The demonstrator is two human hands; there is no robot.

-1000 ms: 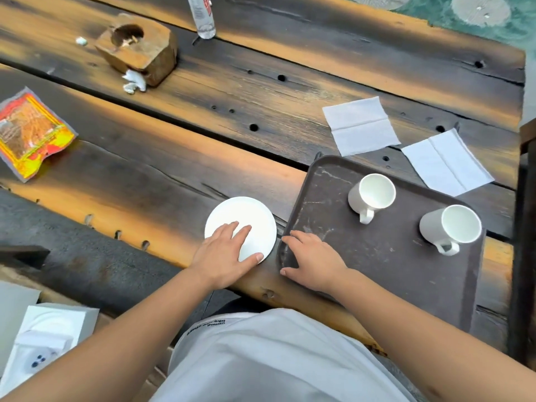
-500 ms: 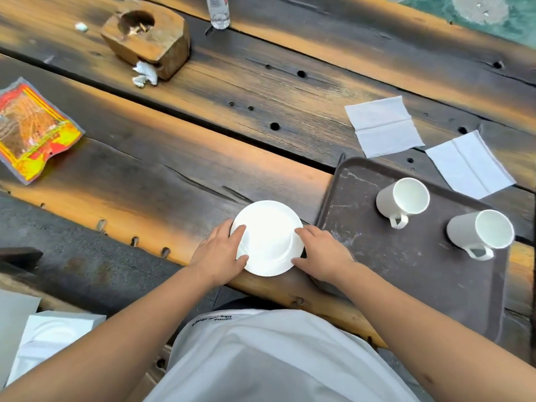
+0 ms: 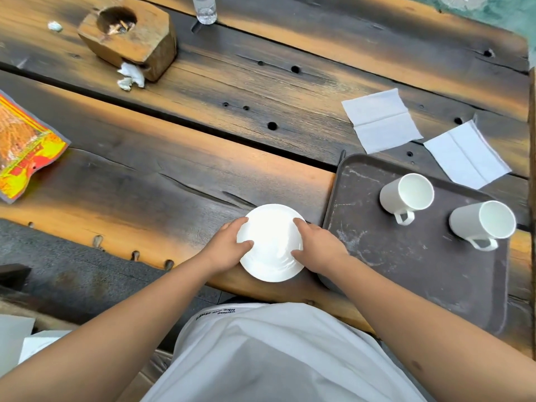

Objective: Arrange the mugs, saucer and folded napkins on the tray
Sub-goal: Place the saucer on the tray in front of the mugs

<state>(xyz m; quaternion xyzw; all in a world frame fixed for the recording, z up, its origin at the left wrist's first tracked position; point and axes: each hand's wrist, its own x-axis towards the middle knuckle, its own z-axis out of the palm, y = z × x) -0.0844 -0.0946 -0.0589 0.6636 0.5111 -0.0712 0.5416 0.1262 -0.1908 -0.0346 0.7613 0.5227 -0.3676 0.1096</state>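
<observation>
A white saucer (image 3: 272,245) sits at the near edge of the wooden table, just left of the dark brown tray (image 3: 406,285). My left hand (image 3: 226,250) grips its left rim and my right hand (image 3: 319,248) grips its right rim, thumbs on top. Two white mugs stand on the tray: one (image 3: 406,197) at the back middle, the other (image 3: 481,223) at the right. Two folded white napkins lie on the table beyond the tray, one (image 3: 380,120) to the left and one (image 3: 464,155) to the right.
A red and yellow snack packet (image 3: 23,152) lies at the far left. A wooden block with a round hole (image 3: 127,36) and crumpled tissue (image 3: 130,76) stand at the back left, a clear bottle (image 3: 204,8) behind them. The table's near edge runs under my hands.
My right hand left the tray's corner and came onto the saucer's right rim. The saucer slid toward the near table edge, and both hands now hold it.
</observation>
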